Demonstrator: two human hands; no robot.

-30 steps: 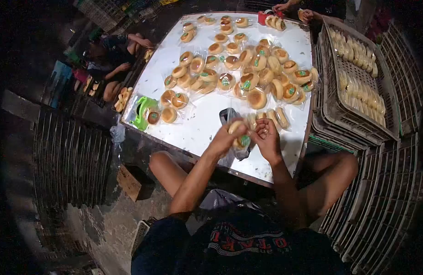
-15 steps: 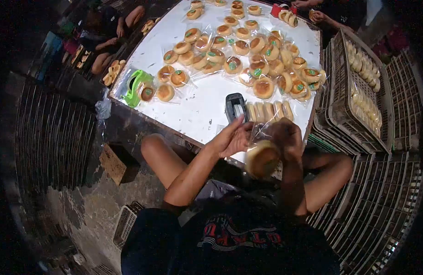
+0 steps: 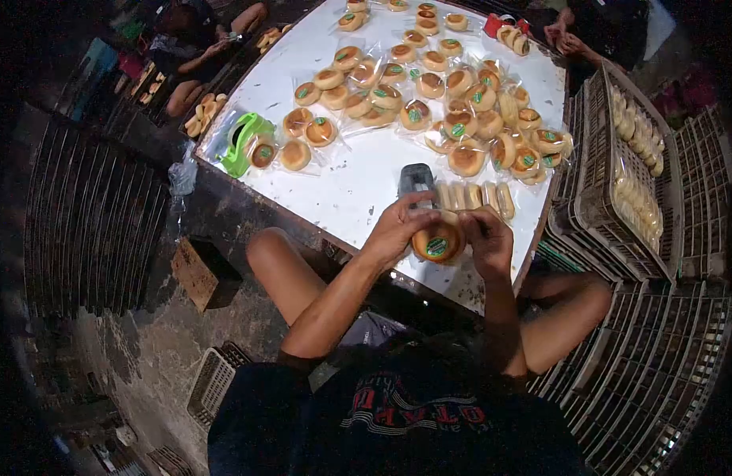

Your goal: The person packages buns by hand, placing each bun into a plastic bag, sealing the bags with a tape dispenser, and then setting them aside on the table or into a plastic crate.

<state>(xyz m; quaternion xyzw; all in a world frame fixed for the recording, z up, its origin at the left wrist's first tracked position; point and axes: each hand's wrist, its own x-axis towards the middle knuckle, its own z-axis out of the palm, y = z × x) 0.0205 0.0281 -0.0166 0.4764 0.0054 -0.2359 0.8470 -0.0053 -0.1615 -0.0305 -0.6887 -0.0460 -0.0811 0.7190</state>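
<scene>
A round browned bun with a green label, in what looks like a clear bag, is held over the near edge of the white table. My left hand pinches its upper left side, and my right hand is closed on its upper right side. Just beyond my left hand stands a dark tape dispenser, partly covered by the fingers. A row of pale buns on edge lies behind my right hand. Many bagged buns with green labels are heaped farther back.
A green tape dispenser sits at the table's left corner, a red one at the far right. Stacked plastic crates with buns stand right. A wooden block lies on the floor. Co-workers' hands show at the far right edge.
The bun has risen from near my lap to the table edge, its green label now in plain sight. My left hand, open before, has closed on it.
</scene>
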